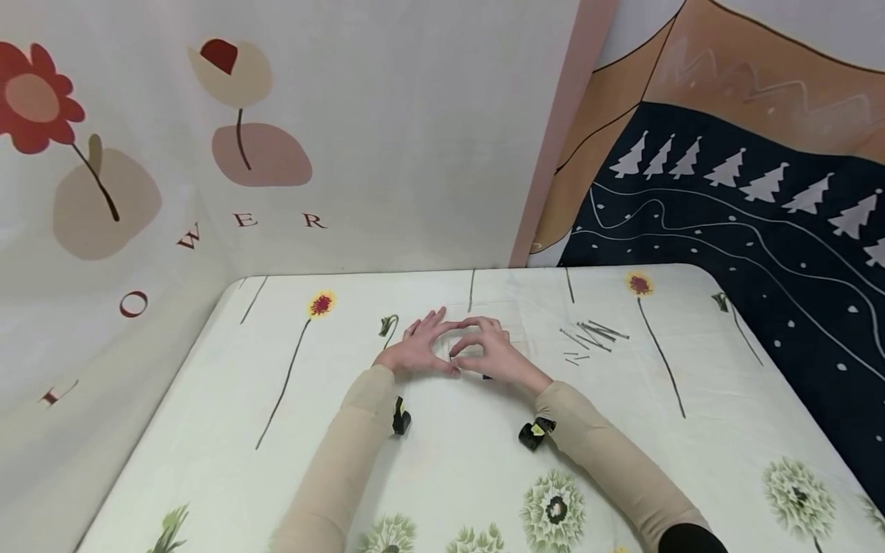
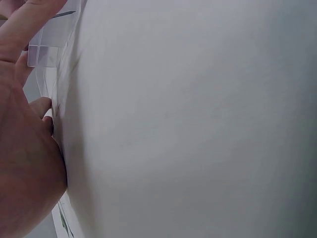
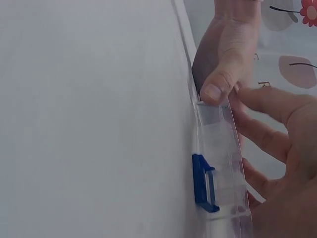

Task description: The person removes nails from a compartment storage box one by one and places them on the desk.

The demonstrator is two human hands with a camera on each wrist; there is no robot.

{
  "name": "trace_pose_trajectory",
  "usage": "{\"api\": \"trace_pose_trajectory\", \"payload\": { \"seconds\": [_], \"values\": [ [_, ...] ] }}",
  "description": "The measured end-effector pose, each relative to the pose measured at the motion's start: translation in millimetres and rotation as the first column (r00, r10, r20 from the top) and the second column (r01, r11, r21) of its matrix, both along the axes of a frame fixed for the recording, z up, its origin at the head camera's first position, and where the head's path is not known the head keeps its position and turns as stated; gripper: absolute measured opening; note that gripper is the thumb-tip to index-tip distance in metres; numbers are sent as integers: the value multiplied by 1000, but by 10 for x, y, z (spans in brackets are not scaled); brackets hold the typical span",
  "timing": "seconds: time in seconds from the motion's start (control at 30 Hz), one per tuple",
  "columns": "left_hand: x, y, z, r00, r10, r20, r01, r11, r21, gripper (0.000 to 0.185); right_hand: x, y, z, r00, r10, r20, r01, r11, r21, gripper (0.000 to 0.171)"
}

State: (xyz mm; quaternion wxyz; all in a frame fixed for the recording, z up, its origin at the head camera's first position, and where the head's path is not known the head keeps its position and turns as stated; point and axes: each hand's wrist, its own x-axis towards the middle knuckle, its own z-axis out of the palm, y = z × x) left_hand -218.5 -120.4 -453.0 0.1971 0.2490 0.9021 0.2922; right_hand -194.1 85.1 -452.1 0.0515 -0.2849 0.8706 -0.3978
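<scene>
A clear plastic box (image 3: 224,144) with compartments and a blue latch (image 3: 200,183) lies on the table beneath both hands. My left hand (image 1: 422,349) holds its left end, with the thumb (image 3: 214,92) at the near corner and the fingers spread around the far side. Over the box, my right hand (image 1: 489,355) curls its index finger and thumb together at a thin dark nail (image 2: 64,14). The nail points down beside the box corner in the left wrist view; its upper part is hidden behind fingers.
Several nails (image 1: 596,334) lie loose to the right of the box, with a few shorter ones (image 1: 575,358) nearer me. The tablecloth (image 1: 456,453) is printed with flowers. Printed cloth walls (image 1: 415,153) stand behind the table and at its sides.
</scene>
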Motion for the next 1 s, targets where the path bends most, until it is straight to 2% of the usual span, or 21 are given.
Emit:
{"api": "trace_pose_trajectory", "payload": {
  "seconds": [0.37, 0.77, 1.0],
  "values": [
    [2, -1, -1, 1000, 4, -4, -4, 1000, 4, 91, 27, -86, 29, 998, -59, 18, 59, 998, 8, 3],
    [2, -14, 12, 1000, 1, -8, -1, 1000, -15, 91, 29, -111, 28, 998, -57, 21, 57, 998, 15, 6],
    [-8, -6, -16, 1000, 2, -7, -2, 1000, -3, 91, 28, -78, 3, 999, -44, 22, 45, 998, -42, 5]
  ]
}}
